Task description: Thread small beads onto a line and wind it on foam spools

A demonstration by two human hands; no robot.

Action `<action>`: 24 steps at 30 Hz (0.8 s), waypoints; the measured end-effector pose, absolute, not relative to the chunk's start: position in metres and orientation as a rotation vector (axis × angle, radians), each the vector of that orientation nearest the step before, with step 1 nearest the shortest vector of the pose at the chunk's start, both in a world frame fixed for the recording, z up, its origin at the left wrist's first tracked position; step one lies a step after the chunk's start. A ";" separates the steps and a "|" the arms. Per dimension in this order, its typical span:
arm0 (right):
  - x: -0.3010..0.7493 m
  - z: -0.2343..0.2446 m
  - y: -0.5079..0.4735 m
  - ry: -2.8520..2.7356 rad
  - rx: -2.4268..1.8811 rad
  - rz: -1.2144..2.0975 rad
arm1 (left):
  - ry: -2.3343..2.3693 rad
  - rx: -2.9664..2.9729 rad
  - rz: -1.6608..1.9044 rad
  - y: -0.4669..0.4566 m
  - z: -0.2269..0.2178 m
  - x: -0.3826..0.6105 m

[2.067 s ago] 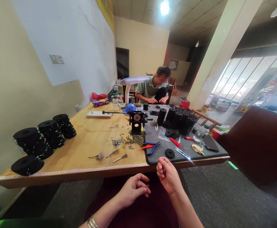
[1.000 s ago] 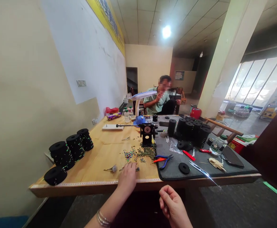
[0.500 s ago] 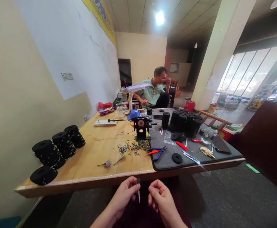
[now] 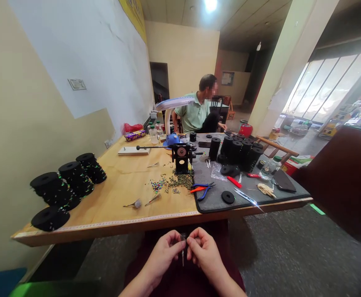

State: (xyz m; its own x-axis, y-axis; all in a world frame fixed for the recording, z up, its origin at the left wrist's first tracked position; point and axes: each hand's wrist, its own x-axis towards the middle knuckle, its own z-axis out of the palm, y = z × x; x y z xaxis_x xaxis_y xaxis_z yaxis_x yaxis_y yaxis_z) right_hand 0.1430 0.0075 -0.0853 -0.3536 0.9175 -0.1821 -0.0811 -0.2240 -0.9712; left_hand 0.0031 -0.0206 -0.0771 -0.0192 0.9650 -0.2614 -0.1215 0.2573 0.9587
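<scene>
Over my lap, in front of the table edge, my left hand [image 4: 165,252] pinches a small thin object [image 4: 183,258] with a pale stem pointing down and a dark upper end. Its exact kind is too small to tell. Right beside it, my right hand [image 4: 204,250] has thumb and forefinger pressed together at the object's upper end; whatever lies between those fingertips is hidden. Closest on the table are two little bundles of fine wire-like strands, one fluffy [image 4: 136,203] and one narrow [image 4: 153,199]. Blue-handled pliers [image 4: 204,191] lie further right.
Black spools [image 4: 49,187] stand at the left, more [image 4: 236,150] at the back right. A black hand-cranked counter [image 4: 181,158] stands mid-table behind scattered beads [image 4: 158,185]. Scissors [image 4: 245,196] and a foam disc [image 4: 228,197] lie on the grey mat [image 4: 213,204]. A person [image 4: 195,111] sits opposite.
My right hand has moved left to meet my left hand at the thin object. The person opposite has lowered a hand from the face and turned to the side. The view has tilted down slightly.
</scene>
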 end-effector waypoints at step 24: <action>0.144 -0.092 0.008 -1.397 -1.104 1.505 | 1.244 0.974 1.103 -0.023 -0.077 0.014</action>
